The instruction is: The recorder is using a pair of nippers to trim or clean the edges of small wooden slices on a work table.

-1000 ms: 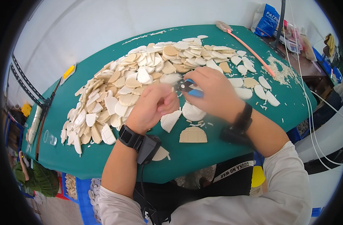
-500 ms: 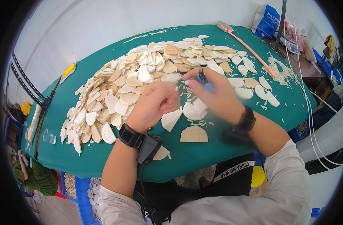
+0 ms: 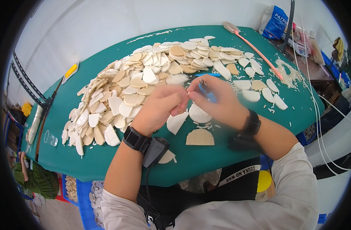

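Observation:
My left hand is closed, its thumb and forefinger pinching a small cream piece. Against that piece come the fingertips of my right hand, which also has blue-handled cutting pliers tucked in it, their dark jaws pointing up. Just beyond the right hand lies a slim blue object, partly hidden. Below the hands sit a white flat piece, a rounded white piece and a scored cream half-round piece. A big heap of similar flat pieces spreads left and behind.
More pieces lie scattered at right. A pink-handled brush and a pile of small offcuts are at the far right. A yellow-and-white tool and clear cup stand left on the green table.
The fingertips of both hands have come together at the small cream piece. My right hand has dropped slightly, with the pliers turned in it; the slim blue object behind now shows more.

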### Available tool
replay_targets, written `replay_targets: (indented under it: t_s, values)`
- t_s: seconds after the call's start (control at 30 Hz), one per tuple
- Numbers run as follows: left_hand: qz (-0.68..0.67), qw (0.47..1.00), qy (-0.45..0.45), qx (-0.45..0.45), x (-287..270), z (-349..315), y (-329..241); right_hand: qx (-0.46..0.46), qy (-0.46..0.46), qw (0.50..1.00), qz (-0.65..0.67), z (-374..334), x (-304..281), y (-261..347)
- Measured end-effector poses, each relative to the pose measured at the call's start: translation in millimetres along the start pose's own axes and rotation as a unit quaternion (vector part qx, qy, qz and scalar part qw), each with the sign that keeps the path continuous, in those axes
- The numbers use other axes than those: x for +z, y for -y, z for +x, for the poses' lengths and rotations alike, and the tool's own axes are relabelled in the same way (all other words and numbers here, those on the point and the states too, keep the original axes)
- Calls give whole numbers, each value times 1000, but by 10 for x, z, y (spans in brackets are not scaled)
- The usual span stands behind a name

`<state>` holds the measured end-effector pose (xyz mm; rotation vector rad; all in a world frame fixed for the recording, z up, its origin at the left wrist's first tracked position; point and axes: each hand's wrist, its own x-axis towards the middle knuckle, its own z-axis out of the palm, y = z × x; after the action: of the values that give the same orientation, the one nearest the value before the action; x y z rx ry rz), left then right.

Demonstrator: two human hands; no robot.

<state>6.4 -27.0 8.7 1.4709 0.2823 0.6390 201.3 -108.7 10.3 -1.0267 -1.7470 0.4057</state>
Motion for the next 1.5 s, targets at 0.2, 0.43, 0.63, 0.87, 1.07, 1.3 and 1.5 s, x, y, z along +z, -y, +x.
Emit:
replay_targets:
  t_s: [0.2,0.43,0.63,0.87,1.07,1.3,1.5]
  values:
    - [4,1000,-13,8,22,-14,5,-16,4,1000,8,-10,-13,-8]
    - [7,999,-27,16,16,6,10,-1,-8,996,89,-5,5,-37]
    - [-40,998,-48,28,76,9,-31,10,-21,999,44,11,-25,4]
    - [-77,993,-77,52,6,34,30,-14,-57,998,-27,55,-5,-99]
    - [-126,987,-32,95,0,17,13,-113,-36,981,-151,94,-31,-250]
    - [-116,989,-15,89,-17,-1,14,-165,-28,963,-212,93,5,-232]
    - [-125,988,-4,86,-27,-7,10,-154,-18,966,-208,97,6,-239]
